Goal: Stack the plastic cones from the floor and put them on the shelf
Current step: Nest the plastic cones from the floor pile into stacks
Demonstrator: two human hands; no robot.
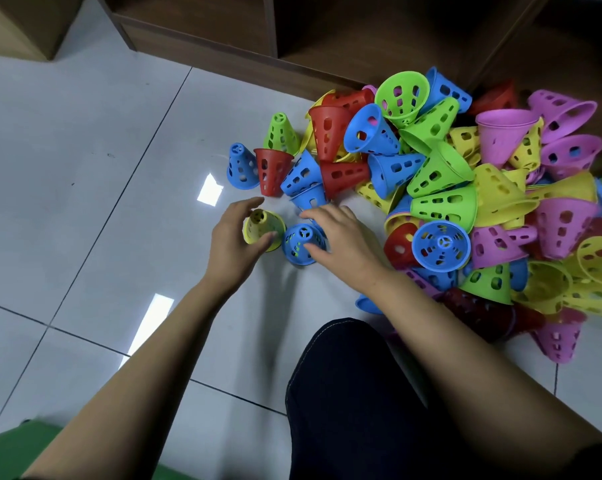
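A big heap of perforated plastic cones (465, 188) in blue, green, red, yellow and pink lies on the tiled floor at the right. My left hand (235, 239) curls round a yellow cone (259, 225) standing on the floor. Right beside it, my right hand (341, 237) grips a blue cone (299, 242), fingers over its far side and thumb at its near side. The wooden shelf (223, 26) runs along the top of the view, its lower compartments open and dark.
A blue cone (240, 166), a red cone (270, 171) and a green cone (280, 133) stand apart at the heap's left edge. My dark-trousered knee (355, 393) is at the bottom centre. A green object (19, 445) sits bottom left. A wooden box (19, 22) is top left.
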